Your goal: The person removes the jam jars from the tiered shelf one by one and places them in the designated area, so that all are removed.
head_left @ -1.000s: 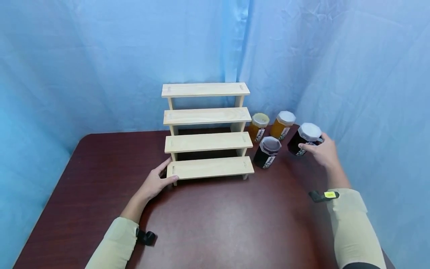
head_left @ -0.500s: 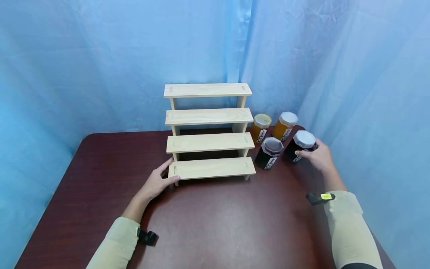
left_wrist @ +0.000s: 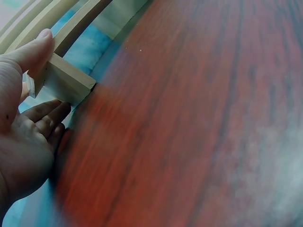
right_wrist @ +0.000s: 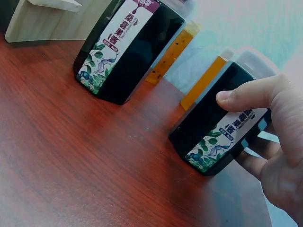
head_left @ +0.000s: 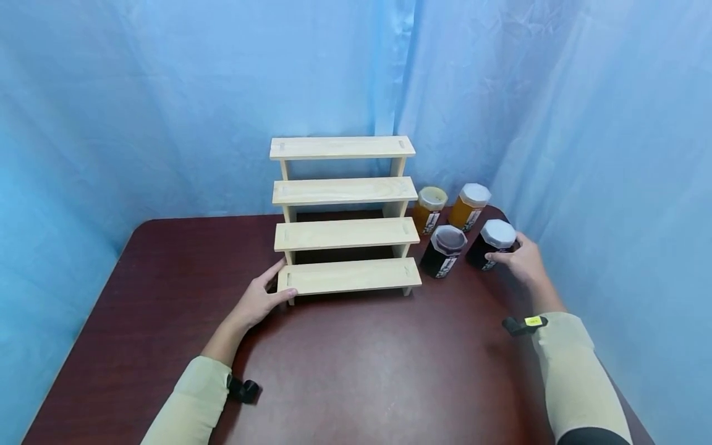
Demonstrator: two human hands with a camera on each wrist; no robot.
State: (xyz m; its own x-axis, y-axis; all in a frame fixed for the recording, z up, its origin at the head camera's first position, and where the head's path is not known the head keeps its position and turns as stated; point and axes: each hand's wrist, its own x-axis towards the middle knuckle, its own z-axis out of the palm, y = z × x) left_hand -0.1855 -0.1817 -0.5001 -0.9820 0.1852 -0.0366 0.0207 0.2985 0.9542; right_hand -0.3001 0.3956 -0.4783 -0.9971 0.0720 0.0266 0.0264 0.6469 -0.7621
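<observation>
A stepped wooden display rack (head_left: pixel 346 235) with several pale shelves stands near the table's back edge. My left hand (head_left: pixel 258 301) grips the left end of its lowest shelf, thumb on the front edge; in the left wrist view the lower fingers (left_wrist: pixel 45 118) lie beside the side panel. At the right, my right hand (head_left: pixel 525 259) holds a dark jam jar (right_wrist: pixel 213 123) with a white lid, thumb across its front and fingers around the far side. The jar stands on the table, slightly apart from a second dark jam jar (right_wrist: pixel 128 52).
Two jars with amber contents (head_left: pixel 426 217) (head_left: pixel 466 213) stand behind the dark ones, right of the rack. Blue curtains (head_left: pixel 222 105) hang behind and beside the dark red wooden table (head_left: pixel 356 371).
My right hand has brought the dark jar left and down to the table, nearer the other jars. The left hand stays at the rack.
</observation>
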